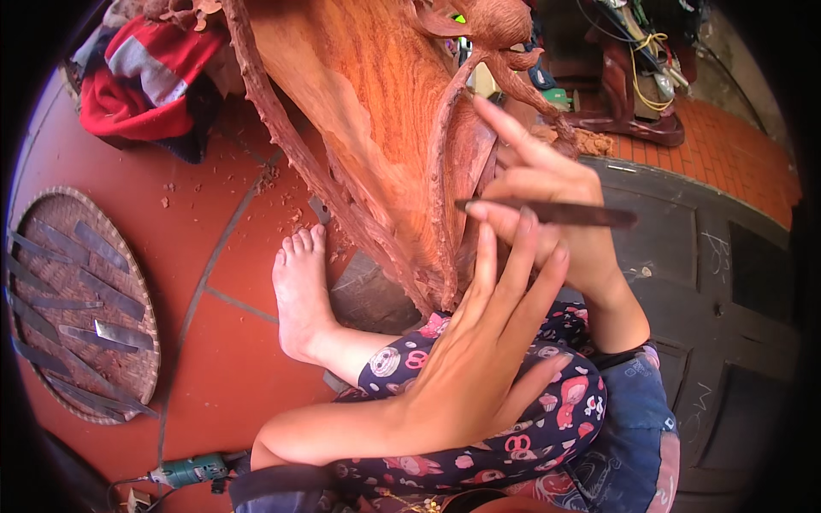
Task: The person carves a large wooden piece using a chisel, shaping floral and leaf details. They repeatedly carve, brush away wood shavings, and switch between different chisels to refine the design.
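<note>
Between the thumb and curled fingers of the right hand (547, 188) sits one dark flat tool (594, 214), gripped closely; the forefinger stretches up and left beside the wood. The tool's long axis runs nearly level, one end pointing left at the carving, the other jutting right past the hand. The left hand (462, 368) is open and holds nothing, its fingers pointing up near the tool; whether they touch it I cannot tell.

Just ahead stands one carved wooden piece (376, 111), its long axis sloping from upper left down toward the lap, narrowing there. One bare foot (304, 286) rests beside it.

Farther left are one round woven tray (128, 369) bearing overlapping blades (111, 295), roughly a dozen, one green power tool (190, 470) and one red-and-white cloth (150, 81).
</note>
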`<state>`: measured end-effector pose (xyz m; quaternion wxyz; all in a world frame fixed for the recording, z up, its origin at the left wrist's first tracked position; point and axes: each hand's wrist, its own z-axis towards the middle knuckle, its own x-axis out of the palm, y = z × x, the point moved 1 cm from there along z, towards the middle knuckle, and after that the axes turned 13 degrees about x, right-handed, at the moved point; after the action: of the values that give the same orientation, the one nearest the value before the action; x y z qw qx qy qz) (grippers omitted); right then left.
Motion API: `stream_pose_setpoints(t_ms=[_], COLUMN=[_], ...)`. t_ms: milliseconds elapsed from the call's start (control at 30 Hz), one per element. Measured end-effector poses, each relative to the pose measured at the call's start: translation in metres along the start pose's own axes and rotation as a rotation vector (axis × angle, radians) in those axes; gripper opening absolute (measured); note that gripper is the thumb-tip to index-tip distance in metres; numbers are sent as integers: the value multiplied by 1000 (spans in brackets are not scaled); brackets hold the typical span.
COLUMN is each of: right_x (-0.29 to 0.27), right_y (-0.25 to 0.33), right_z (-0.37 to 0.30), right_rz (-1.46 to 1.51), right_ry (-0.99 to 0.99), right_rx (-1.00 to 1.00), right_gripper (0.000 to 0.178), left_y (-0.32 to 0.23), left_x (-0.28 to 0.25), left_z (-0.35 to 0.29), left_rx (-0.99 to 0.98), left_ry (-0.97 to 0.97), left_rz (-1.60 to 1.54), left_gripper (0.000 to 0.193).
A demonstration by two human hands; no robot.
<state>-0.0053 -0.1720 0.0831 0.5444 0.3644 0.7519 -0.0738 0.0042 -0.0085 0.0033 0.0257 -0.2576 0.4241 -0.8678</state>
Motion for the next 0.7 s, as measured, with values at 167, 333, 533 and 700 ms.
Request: stream_pose_setpoints(t_ms=[167,333,533,700], right_x=[-2,1,-9,-9], right_y=[9,9,2,-2], right_z=[4,-2,14,9], right_rz=[-102,-160,-16,5], right_ry=[-128,-89,-108,-87], right_rx=[-60,-144,-149,-140], right_gripper=[19,15,20,18], left_y=[-5,-2,14,13], left_x=[-10,-3,-2,1], left_z=[-1,-2,23,18], left_rx=[6,0,104,85], left_ry=[3,5,-77,-30], left_rz=[11,56,115,113], left_gripper=[90,88,88,89])
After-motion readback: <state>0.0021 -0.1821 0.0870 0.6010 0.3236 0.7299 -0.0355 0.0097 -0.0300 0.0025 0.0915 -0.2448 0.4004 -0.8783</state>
